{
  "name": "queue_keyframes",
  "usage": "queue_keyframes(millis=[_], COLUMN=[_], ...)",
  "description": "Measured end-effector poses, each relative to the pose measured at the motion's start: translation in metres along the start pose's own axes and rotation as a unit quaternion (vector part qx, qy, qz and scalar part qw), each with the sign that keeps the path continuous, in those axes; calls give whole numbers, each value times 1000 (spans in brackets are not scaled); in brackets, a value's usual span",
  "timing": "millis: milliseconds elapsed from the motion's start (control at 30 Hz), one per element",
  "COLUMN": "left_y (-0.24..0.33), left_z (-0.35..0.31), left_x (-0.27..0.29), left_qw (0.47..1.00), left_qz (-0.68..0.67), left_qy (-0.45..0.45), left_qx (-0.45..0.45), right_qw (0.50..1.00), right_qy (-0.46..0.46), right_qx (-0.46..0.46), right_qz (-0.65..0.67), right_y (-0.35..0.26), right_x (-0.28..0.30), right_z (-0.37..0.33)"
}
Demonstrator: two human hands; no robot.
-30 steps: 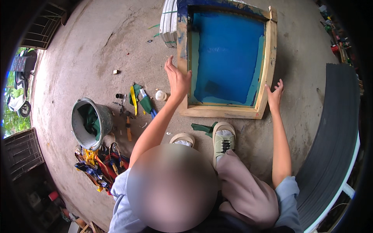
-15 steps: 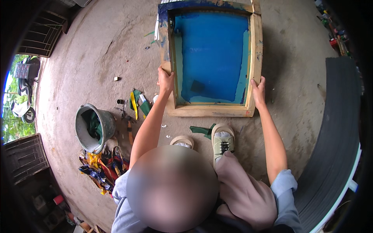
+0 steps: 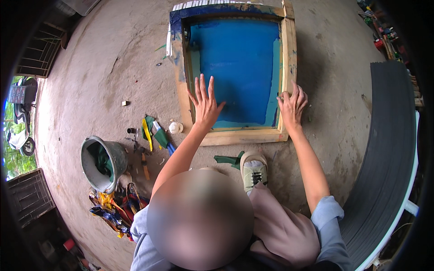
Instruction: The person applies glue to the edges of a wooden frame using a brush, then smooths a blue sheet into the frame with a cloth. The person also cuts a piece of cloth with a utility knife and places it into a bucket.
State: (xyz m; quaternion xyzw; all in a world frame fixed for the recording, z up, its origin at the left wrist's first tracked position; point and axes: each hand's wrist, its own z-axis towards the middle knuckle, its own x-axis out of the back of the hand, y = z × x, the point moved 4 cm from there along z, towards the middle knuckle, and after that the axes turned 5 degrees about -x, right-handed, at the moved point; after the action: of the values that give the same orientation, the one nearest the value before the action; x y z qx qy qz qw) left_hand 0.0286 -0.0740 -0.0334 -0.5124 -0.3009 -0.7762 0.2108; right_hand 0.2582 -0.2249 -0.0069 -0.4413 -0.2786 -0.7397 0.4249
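A screen-printing frame [image 3: 246, 137] with wooden rails and blue mesh lies before me, its far left corner stained dark blue. Over the left part of the mesh is my left hand [image 3: 207, 107], palm down with fingers spread, holding nothing. Whether it touches the mesh I cannot tell. My right hand [image 3: 293, 106] straddles the right rail, thumb toward the inner edge and bent fingers over the outer side. Under the far and left edges of the frame, a white slatted piece [image 3: 199, 5] sticks out.
To the left stand a grey bucket [image 3: 118, 158] with dark green cloth inside and a heap of coloured scraps [image 3: 118, 210]. Tape pieces and a small whitish container [image 3: 176, 127] lie closer. A green scrap [image 3: 228, 159] is beside my shoe. A long dark ribbed sheet [image 3: 384, 149] runs along the right.
My left hand has let go of the left rail and moved over the mesh, fingers spread. My right hand has shifted its hold on the right rail. The view has shifted slightly.
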Motion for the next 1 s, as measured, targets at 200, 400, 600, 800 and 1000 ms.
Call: queue_keyframes(millis=[200, 400, 600, 800, 1000], left_y=[-7, -6, -7, -8, -6], left_z=[-3, -2, 0, 1, -1], left_x=[-6, -5, -5, -6, -3], left_qw=[999, 998, 996, 995, 996], left_qz=[-22, -51, -76, -89, -74], left_qy=[-39, -39, -35, -39, -39], left_qx=[15, 18, 22, 25, 18], right_qw=[1000, 999, 998, 997, 992], right_qy=[-9, -35, -47, -20, 125], right_qx=[16, 4, -1, 6, -12], right_qz=[-11, -31, -45, -73, -16], right_y=[-6, -5, -10, -7, 4], right_x=[-3, -5, -6, -11, 29], right_z=[10, 9, 12, 17, 59])
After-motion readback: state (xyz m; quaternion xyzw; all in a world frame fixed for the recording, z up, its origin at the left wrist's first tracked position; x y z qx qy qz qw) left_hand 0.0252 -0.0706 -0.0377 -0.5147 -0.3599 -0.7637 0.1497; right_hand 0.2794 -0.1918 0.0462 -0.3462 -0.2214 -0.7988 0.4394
